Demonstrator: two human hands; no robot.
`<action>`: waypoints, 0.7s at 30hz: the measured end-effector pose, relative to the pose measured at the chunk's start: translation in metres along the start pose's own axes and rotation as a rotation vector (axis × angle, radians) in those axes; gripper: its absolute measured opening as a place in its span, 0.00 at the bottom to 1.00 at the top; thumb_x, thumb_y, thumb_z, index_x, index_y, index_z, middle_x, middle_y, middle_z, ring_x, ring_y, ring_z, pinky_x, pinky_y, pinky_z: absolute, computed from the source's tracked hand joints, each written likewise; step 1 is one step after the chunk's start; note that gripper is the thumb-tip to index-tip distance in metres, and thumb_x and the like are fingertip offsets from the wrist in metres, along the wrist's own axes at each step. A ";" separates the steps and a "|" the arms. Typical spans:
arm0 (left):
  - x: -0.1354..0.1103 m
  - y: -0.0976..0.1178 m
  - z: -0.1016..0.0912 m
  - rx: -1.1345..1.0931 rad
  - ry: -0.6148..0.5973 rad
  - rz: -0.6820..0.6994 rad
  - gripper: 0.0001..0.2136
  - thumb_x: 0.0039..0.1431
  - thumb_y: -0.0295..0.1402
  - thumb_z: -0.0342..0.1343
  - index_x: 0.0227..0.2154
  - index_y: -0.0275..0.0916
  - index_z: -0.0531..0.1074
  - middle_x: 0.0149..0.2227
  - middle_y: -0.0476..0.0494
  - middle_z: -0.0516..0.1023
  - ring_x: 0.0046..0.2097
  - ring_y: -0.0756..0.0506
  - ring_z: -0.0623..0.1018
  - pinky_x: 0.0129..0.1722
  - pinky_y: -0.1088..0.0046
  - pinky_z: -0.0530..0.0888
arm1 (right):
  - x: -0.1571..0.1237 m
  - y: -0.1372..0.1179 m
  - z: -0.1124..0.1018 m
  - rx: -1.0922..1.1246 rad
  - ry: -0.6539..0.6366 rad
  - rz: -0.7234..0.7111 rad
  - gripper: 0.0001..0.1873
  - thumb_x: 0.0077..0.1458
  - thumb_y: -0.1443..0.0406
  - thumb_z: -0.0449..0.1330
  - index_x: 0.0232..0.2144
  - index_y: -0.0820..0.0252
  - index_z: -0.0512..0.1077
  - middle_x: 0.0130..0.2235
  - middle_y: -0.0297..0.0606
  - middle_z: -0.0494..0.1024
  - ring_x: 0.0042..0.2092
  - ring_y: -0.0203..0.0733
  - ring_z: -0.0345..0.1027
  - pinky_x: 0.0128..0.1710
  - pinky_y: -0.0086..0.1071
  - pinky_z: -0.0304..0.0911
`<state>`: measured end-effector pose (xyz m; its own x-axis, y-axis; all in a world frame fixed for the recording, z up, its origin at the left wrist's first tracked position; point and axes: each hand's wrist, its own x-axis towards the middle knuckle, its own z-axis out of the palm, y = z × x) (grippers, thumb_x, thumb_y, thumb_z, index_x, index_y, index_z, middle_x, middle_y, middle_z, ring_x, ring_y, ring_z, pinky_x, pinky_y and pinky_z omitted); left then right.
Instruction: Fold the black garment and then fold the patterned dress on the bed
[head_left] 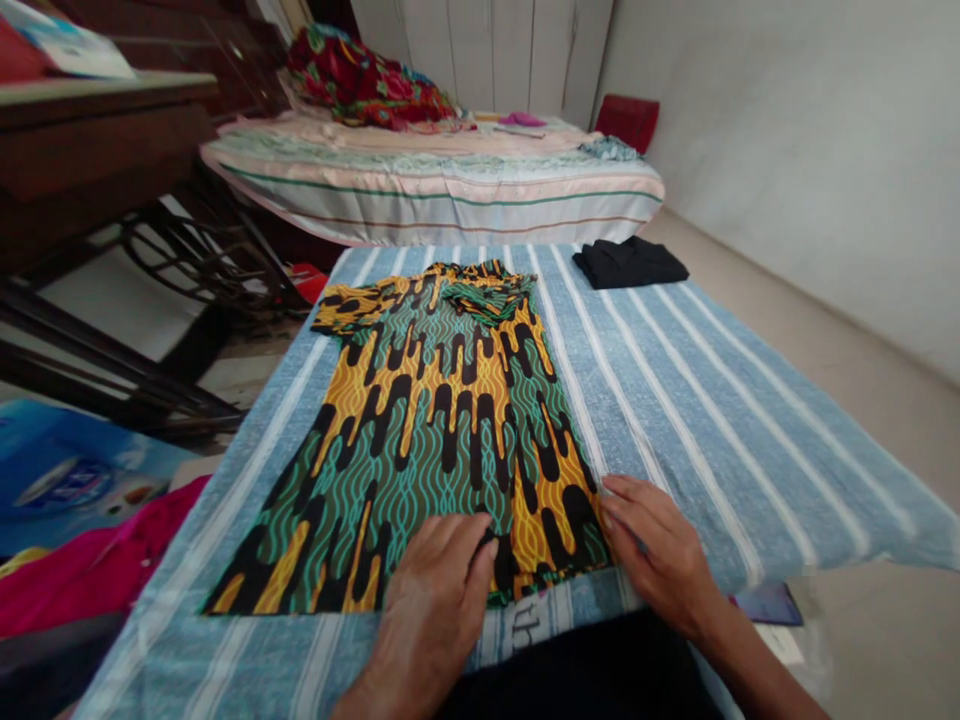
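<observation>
A short-sleeved patterned shirt (420, 420) in yellow, green and black lies spread on a blue-and-white striped cloth. Its right side is turned inward as a long strip, and the sleeve on that side lies folded over near the collar. The other sleeve points out to the left. At the near hem, my left hand (439, 590) has a bit of the shirt pinched between thumb and forefinger. My right hand (664, 550) touches the folded right edge near the bottom corner, its fingers stretched out along the fabric.
The striped cloth (660, 400) covers the surface before me. A folded black garment (630, 262) lies at its far right. Behind stands a bed (450, 190) with a red floral blanket (367, 85). To the left are a treadle table (97, 150) and a pink cloth (90, 565).
</observation>
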<state>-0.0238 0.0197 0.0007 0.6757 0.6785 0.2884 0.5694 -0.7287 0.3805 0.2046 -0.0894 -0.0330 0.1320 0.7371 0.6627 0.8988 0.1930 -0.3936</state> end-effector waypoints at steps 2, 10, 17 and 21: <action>0.013 0.011 0.006 0.046 -0.079 -0.022 0.11 0.61 0.31 0.45 0.39 0.38 0.71 0.33 0.43 0.77 0.37 0.45 0.75 0.38 0.68 0.73 | -0.003 0.002 0.001 -0.003 -0.021 -0.010 0.15 0.54 0.74 0.55 0.43 0.59 0.71 0.45 0.45 0.76 0.49 0.46 0.69 0.48 0.45 0.68; 0.038 0.032 0.013 0.150 -0.371 -0.265 0.15 0.61 0.33 0.46 0.48 0.34 0.67 0.33 0.42 0.78 0.37 0.45 0.77 0.38 0.70 0.71 | -0.010 0.008 0.008 0.022 -0.066 -0.005 0.15 0.55 0.73 0.54 0.45 0.60 0.71 0.47 0.47 0.75 0.51 0.47 0.68 0.49 0.45 0.68; 0.045 0.034 0.013 0.130 -0.496 -0.354 0.20 0.58 0.33 0.48 0.53 0.35 0.63 0.33 0.44 0.79 0.35 0.45 0.78 0.33 0.72 0.68 | 0.002 0.018 0.005 0.017 -0.003 0.044 0.14 0.55 0.73 0.54 0.42 0.58 0.72 0.45 0.45 0.76 0.49 0.46 0.69 0.48 0.46 0.69; 0.044 0.029 0.015 0.076 -0.499 -0.325 0.21 0.58 0.33 0.47 0.54 0.36 0.62 0.32 0.45 0.79 0.34 0.46 0.78 0.33 0.73 0.67 | 0.005 0.023 0.003 0.009 -0.001 0.054 0.13 0.54 0.74 0.55 0.42 0.58 0.72 0.46 0.44 0.75 0.50 0.46 0.69 0.48 0.45 0.68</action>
<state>0.0300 0.0271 0.0111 0.5888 0.7556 -0.2871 0.8034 -0.5079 0.3109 0.2249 -0.0793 -0.0409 0.1794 0.7475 0.6396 0.8865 0.1590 -0.4345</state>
